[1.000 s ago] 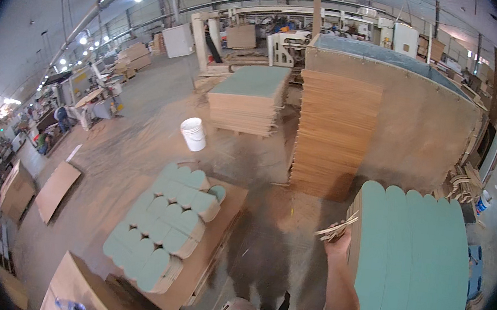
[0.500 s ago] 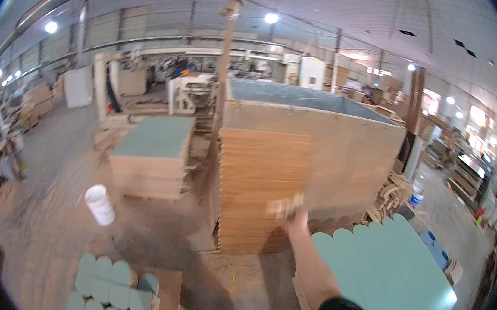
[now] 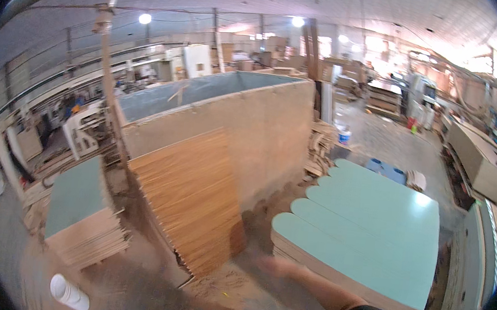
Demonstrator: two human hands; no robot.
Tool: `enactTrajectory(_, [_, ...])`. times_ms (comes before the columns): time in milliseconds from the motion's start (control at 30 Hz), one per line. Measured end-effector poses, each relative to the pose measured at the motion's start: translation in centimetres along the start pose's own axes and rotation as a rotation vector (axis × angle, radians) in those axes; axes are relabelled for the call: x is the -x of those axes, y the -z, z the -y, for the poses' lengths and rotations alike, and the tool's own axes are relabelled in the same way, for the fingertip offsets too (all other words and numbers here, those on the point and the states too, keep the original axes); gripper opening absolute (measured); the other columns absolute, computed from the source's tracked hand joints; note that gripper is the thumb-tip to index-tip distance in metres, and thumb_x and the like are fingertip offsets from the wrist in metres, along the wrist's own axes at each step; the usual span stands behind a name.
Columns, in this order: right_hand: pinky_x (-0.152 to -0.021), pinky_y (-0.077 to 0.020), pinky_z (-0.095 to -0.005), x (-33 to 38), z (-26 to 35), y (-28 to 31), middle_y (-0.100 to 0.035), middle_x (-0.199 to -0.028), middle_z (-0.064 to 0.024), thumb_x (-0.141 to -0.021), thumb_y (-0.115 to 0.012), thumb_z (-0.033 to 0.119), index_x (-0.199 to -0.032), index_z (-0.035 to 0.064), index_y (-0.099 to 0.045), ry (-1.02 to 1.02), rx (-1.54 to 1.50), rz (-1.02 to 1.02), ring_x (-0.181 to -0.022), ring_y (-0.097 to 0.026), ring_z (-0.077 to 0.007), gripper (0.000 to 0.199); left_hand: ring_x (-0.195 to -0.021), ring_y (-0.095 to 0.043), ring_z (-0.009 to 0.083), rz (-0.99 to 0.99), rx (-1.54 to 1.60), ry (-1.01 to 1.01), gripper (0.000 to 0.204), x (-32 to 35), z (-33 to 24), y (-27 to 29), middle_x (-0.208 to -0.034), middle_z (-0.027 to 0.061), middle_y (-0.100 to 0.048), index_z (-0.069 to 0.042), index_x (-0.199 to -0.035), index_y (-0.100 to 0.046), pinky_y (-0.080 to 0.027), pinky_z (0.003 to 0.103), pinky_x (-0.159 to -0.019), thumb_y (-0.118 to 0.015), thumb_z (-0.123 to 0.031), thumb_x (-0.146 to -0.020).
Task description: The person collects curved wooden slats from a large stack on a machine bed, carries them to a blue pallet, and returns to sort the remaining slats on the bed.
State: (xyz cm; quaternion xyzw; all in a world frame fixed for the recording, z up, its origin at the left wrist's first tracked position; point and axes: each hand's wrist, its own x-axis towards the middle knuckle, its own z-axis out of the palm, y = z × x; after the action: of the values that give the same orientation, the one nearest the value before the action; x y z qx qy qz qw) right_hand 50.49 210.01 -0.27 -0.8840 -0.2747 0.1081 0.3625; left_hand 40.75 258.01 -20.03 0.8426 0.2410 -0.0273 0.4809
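Head view: right hand [image 3: 278, 267] near green panels [image 3: 368, 228], fingers [image 3: 266, 264] too blurred for certainty; blue-labelled bucket [image 3: 344, 136] beyond

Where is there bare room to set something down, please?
The green boards are bare on top, from scalloped edge to straight edge. Bare floor also shows right of the blue-and-white bucket. Scrap wood crowds the corner between the tall crate and those boards.
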Motion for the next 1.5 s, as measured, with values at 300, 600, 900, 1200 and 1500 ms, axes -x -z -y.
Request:
enactTrajectory(300, [-0.048, -0.0470, -0.0603, 70.7, -10.0, -28.0, -0.065, -0.081, -0.0234, -0.106, -0.055, 0.028, -0.087, 0.0075, -0.059, -1.811, -1.051, -1.869, -0.063, -0.066, -0.0391, 0.028, -0.119, -0.046, 0.0344, 1.061, -0.557, -0.306, 0.033, 11.0, -4.3, -18.2, -0.133, 0.0173, -0.046, -0.011, -0.127, -0.062, -0.035, 0.052, -0.103, -0.064, -0.035, -0.106])
enactTrajectory(600, [-0.056, -0.0520, -0.0427, 74.9, 0.0, -38.6, -0.076, -0.098, -0.0187, -0.107, -0.066, 0.023, -0.126, 0.0028, -0.072, -1.469, -1.348, -2.383, -0.069, -0.070, -0.0303, 0.029, -0.086, -0.073, 0.0360, 0.828, -0.789, -0.786, 0.034, 17.4, -14.5, -34.7, -0.092, 0.0182, -0.075, -0.002, -0.090, -0.075, -0.057, 0.053, -0.079, -0.069, -0.034, -0.103])
enactTrajectory(900, [-0.084, -0.0594, -0.0443, 81.0, 8.5, -26.8, -0.080, -0.094, -0.0189, -0.091, -0.065, 0.026, -0.098, 0.0049, -0.084, -1.841, -0.526, -1.710, -0.092, -0.077, -0.0328, 0.029, -0.100, -0.072, 0.0430, 1.234, -0.519, -1.449, 0.034, 55.4, -29.9, -54.3, -0.103, 0.0192, -0.075, -0.003, -0.093, -0.074, -0.057, 0.055, -0.088, -0.070, -0.036, -0.102])
enactTrajectory(1200, [-0.079, -0.0564, -0.0454, 95.0, 7.5, -17.4, -0.077, -0.087, -0.0168, -0.098, -0.065, 0.038, -0.095, 0.0010, -0.078, -1.768, -0.574, -2.042, -0.083, -0.073, -0.0316, 0.039, -0.117, -0.067, 0.0416, 1.366, -0.457, -1.589, 0.028, 68.4, -32.2, -70.3, -0.125, 0.0174, -0.073, -0.006, -0.115, -0.074, -0.054, 0.054, -0.101, -0.073, -0.029, -0.098])
enactTrajectory(1500, [-0.094, -0.0613, -0.0463, 110.5, -0.4, -13.1, -0.082, -0.116, -0.0193, -0.103, -0.069, 0.038, -0.126, 0.0087, -0.080, -1.896, -0.375, -1.416, -0.104, -0.078, -0.0367, 0.038, -0.158, -0.040, 0.0440, 1.071, -0.719, -1.495, 0.070, 76.7, -29.9, -83.4, -0.173, 0.0187, -0.045, -0.002, -0.163, -0.048, -0.028, 0.058, -0.132, -0.068, -0.030, -0.102])
